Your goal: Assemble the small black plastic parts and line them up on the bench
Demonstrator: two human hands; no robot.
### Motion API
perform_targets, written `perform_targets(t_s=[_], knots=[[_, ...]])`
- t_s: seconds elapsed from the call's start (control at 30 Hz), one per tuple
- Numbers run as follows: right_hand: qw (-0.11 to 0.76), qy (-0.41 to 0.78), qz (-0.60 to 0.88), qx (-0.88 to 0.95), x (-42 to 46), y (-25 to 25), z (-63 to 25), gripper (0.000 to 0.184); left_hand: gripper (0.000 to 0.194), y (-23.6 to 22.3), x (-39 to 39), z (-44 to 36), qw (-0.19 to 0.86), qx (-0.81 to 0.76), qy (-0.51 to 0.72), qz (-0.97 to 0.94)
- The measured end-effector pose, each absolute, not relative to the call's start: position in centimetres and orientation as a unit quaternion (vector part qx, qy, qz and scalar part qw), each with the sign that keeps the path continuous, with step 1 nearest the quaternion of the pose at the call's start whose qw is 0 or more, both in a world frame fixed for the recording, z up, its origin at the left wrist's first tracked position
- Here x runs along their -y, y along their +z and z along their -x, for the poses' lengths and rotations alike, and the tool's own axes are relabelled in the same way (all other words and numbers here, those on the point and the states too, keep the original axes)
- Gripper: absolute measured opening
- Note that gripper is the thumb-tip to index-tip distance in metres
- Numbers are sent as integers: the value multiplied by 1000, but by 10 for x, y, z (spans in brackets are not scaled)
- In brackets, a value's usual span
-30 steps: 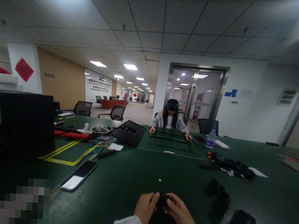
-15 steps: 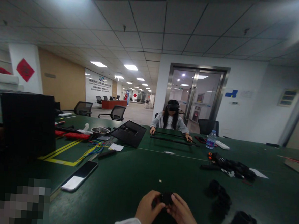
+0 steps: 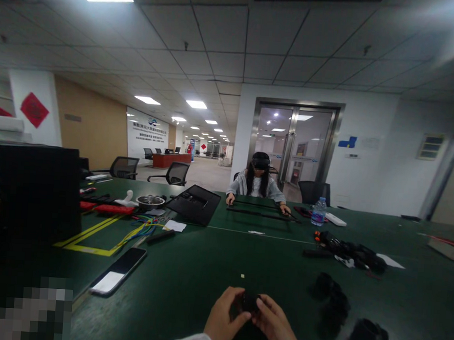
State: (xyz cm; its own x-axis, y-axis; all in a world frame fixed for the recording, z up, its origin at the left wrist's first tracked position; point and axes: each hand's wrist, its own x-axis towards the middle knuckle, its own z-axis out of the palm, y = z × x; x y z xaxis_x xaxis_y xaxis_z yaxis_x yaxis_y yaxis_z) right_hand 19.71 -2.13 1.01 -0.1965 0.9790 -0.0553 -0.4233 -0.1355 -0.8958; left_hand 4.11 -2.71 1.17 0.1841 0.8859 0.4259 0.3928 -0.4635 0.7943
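Near the front edge of the green table, my left hand (image 3: 224,313) and my right hand (image 3: 277,322) meet around a small black part (image 3: 250,300). The fingers of both hands are closed on it, and they cover much of its shape, so I cannot tell its kind. Just beyond my fingertips lies a tiny pale scrap (image 3: 242,276). To the right of my right hand stand black ring-like parts (image 3: 367,337), with more dark pieces (image 3: 332,299) in a row behind them.
Across the table (image 3: 206,251) a person (image 3: 257,179) in a headset holds a black frame (image 3: 263,213). A phone (image 3: 118,272) lies at left, near coloured wires (image 3: 142,229), a metal bowl (image 3: 150,201) and a black panel (image 3: 196,204). A water bottle (image 3: 318,212) stands right.
My view has shifted very slightly. Both hands stay around the small black part, with only small finger movement; the part appears slightly turned.
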Motion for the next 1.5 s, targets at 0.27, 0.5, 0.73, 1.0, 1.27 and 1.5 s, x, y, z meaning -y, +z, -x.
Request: perform_targets(t_s=[0.27, 0.5, 0.73, 1.0, 1.27, 1.5], knots=[[525, 680, 353, 370, 23, 11, -198, 20, 22, 9, 26, -42, 244, -471, 416, -739], [487, 669, 337, 450, 24, 15, -197, 18, 55, 6, 24, -44, 244, -542, 361, -718], [499, 671, 346, 425, 24, 15, -198, 18, 34, 7, 24, -42, 303, -492, 434, -691], [515, 687, 350, 376, 21, 9, -200, 19, 38, 3, 24, -41, 285, -461, 433, -720], [477, 673, 344, 449, 29, 26, -199, 16, 45, 6, 24, -44, 279, -522, 378, -711], [485, 674, 364, 423, 28, 24, -197, 19, 34, 5, 24, -43, 272, -516, 392, -711]])
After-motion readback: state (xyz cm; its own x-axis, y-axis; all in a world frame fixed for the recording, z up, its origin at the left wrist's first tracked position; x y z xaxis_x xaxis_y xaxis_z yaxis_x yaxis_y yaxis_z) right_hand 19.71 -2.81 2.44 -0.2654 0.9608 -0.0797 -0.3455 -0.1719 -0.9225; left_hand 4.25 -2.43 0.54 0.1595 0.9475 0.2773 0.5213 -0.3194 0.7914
